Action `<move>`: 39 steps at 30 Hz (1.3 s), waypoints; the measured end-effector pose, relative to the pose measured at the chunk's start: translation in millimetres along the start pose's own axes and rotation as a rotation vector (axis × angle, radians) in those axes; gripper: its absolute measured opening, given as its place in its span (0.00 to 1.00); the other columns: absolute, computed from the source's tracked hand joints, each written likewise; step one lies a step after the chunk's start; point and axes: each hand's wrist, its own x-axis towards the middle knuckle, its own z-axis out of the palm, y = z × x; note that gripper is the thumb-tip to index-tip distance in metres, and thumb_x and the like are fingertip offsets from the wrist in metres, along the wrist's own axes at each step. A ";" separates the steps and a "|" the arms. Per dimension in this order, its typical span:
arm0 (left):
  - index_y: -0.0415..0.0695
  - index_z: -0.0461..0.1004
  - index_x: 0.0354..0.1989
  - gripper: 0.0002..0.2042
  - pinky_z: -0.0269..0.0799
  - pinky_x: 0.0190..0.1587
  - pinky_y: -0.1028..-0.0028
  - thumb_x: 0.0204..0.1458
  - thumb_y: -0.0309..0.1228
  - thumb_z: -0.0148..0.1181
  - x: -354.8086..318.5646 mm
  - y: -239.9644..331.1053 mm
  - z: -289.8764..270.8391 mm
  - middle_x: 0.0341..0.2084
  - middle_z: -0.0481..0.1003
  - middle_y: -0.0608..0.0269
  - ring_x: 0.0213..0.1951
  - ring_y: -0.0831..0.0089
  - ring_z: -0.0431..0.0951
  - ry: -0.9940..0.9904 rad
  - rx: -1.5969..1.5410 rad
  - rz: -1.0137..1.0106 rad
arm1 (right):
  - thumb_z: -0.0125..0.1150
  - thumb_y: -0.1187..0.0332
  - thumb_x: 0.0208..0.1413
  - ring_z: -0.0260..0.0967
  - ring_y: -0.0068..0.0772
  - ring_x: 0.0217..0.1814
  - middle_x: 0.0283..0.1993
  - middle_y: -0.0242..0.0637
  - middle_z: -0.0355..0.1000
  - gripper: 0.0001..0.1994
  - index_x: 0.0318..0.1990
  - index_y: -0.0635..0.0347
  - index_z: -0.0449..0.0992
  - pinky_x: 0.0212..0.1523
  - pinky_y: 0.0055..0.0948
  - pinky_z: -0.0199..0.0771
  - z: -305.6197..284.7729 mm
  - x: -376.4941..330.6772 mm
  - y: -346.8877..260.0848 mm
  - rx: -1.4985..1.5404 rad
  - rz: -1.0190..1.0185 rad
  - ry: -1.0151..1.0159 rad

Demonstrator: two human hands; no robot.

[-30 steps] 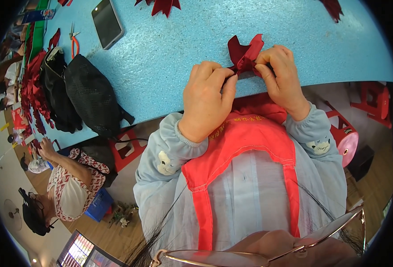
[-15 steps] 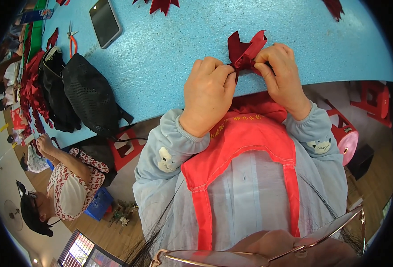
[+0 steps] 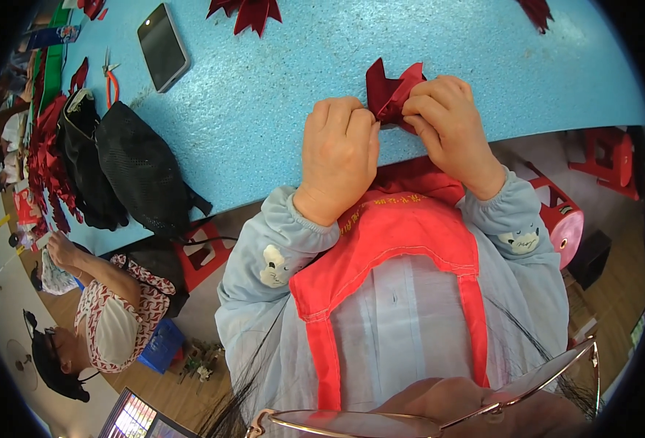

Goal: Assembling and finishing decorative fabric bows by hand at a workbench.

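Note:
A dark red ribbon bow [image 3: 389, 98] with pointed ends is held up near the table's front edge, between my two hands. My left hand [image 3: 339, 150] is closed at the bow's left side, thumb and fingertips pressed together by its lower part. With bent fingers, my right hand [image 3: 446, 120] pinches the bow's right side and covers part of its loop. The fingertips of both hands partly hide the middle of the bow.
On the blue table [image 3: 264, 124] lie a phone [image 3: 163, 50], orange-handled pliers [image 3: 111, 80], black bags [image 3: 140, 164] and a heap of dark red ribbons [image 3: 48, 157]. More red bows [image 3: 249, 13] lie at the far side. Another person [image 3: 121, 314] sits at left; red stools [image 3: 607, 162] stand at right.
My right hand has shifted slightly left and its fingers have closed further over the bow's right side. The bow's right loop looks lower and more folded. The whole view has shifted slightly.

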 end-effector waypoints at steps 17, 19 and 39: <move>0.44 0.72 0.44 0.16 0.68 0.26 0.64 0.43 0.21 0.55 9.0 5.1 -5.5 0.21 0.70 0.61 0.25 0.63 0.72 -0.286 -0.140 -0.028 | 0.58 0.79 0.46 0.65 0.41 0.38 0.34 0.36 0.67 0.08 0.34 0.58 0.68 0.45 0.36 0.60 -2.9 -3.3 12.9 0.156 0.027 0.010; 0.45 0.72 0.44 0.15 0.68 0.26 0.65 0.45 0.21 0.55 8.0 6.0 -5.1 0.22 0.71 0.60 0.25 0.62 0.73 -0.272 -0.132 -0.043 | 0.59 0.78 0.45 0.65 0.40 0.38 0.34 0.36 0.68 0.10 0.35 0.58 0.69 0.45 0.36 0.60 -4.0 -4.9 14.1 0.202 0.044 0.004; 0.43 0.72 0.42 0.15 0.69 0.27 0.64 0.44 0.22 0.56 3.3 8.1 1.4 0.23 0.71 0.60 0.26 0.62 0.73 -0.204 -0.070 -0.035 | 0.61 0.77 0.44 0.65 0.37 0.38 0.36 0.33 0.71 0.10 0.36 0.57 0.73 0.42 0.32 0.60 -17.3 2.5 -3.9 0.126 0.162 -0.134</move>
